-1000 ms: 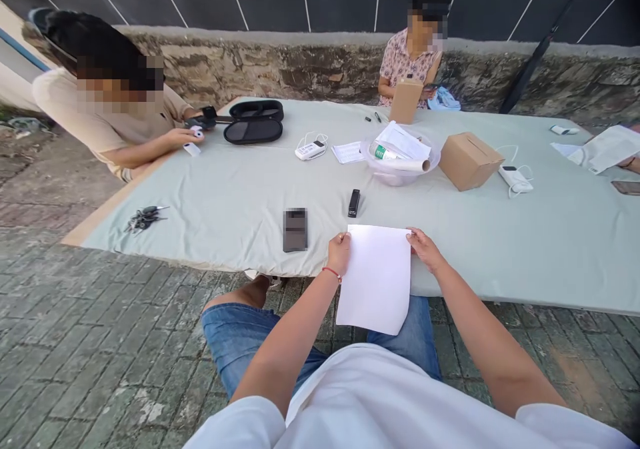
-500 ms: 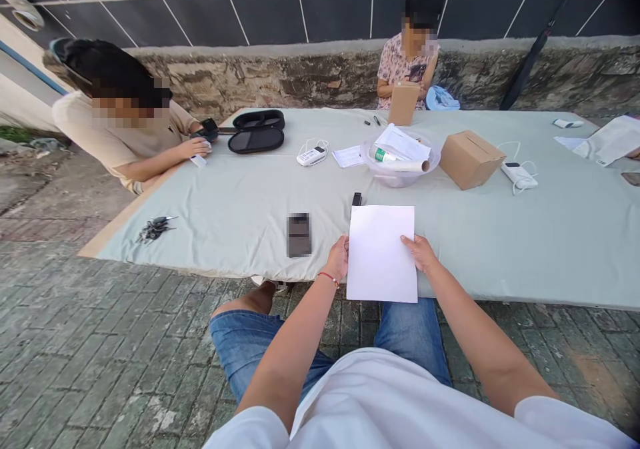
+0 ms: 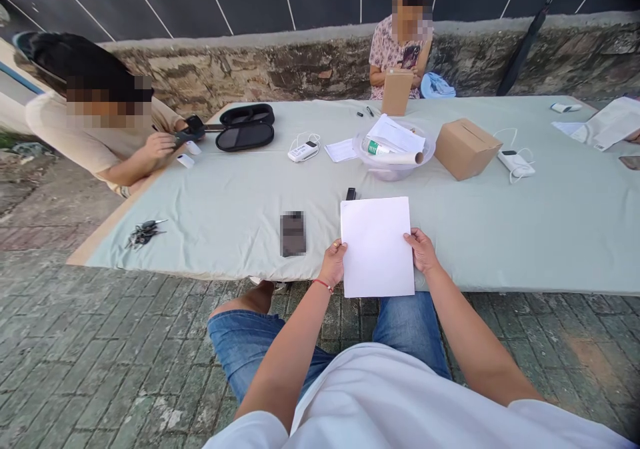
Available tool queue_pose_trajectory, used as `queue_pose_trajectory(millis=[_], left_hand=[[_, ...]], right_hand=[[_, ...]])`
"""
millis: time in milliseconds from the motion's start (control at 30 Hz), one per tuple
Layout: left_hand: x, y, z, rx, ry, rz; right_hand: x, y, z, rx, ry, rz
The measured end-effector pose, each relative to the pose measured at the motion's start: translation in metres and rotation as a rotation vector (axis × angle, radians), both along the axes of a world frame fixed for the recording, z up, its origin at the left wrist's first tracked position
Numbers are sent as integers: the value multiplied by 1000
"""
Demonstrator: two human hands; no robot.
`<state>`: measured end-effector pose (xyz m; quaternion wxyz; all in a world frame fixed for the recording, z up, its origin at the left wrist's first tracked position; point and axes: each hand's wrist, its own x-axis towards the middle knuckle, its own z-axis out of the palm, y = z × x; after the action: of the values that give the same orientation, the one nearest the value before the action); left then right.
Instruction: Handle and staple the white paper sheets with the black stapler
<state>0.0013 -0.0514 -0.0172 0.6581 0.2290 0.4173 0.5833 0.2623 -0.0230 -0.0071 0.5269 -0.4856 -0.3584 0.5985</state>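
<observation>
I hold a blank white sheet of paper (image 3: 376, 244) upright over the near edge of the cloth-covered table (image 3: 500, 236). My left hand (image 3: 333, 263) grips its left edge and my right hand (image 3: 422, 250) grips its right edge, both about halfway down. The sheet's lower part hangs past the table edge above my knees. A small black stapler (image 3: 351, 194) lies just behind the sheet, mostly hidden by it. A dark phone (image 3: 293, 234) lies flat to the left of my left hand.
Beyond the sheet stand a clear bowl of papers (image 3: 393, 152), a cardboard box (image 3: 466, 148), two white devices with cables (image 3: 303, 150) (image 3: 515, 163) and an open black case (image 3: 245, 127). Keys (image 3: 143, 232) lie at the left. One person sits at the left, another at the far side.
I have lifted the sheet from hanging over the table edge to upright. My hands slid from its top corners down to its side edges, and the sheet now hides most of the stapler.
</observation>
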Motion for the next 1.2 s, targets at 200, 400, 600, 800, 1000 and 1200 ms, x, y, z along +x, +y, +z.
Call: queue_pose_trajectory(millis=[200, 400, 600, 800, 1000, 1200], left_hand=[[2, 1, 3, -33, 6, 55], [1, 1, 3, -50, -8, 86], [4, -1, 4, -35, -6, 145], [11, 1, 14, -61, 0, 219], [3, -4, 20, -63, 9, 99], [-11, -9, 18, -196, 62, 10]], right_hand=[[-2, 1, 0, -35, 3, 43], [-1, 1, -3, -24, 33, 24], [3, 8, -5, -20, -33, -114], [16, 5, 5, -102, -148, 42], [53, -4, -1, -140, -295, -105], [88, -15, -7, -240, -287, -246]])
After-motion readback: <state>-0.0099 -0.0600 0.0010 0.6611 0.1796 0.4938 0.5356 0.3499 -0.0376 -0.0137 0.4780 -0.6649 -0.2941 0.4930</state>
